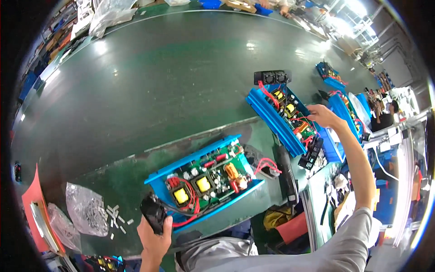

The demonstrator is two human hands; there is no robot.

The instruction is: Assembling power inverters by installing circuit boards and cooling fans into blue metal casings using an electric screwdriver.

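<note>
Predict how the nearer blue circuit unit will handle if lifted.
The circuit unit is probably stiff, given its straight, metal-looking blue frame. Its chunky yellow-centred transformers suggest it's heavy for its size. Its looped red wires could flop or snag.

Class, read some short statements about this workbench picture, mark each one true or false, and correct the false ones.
1. The left hand holds a black part. True.
2. The loose pale pieces lie to the right of the nearer blue-framed unit. False: they lie to its left.
3. The right hand is at the farther blue-framed unit. True.
4. The work surface is bright yellow. False: it is dark green.
5. Red wires show at the nearer unit's right end. True.
</note>
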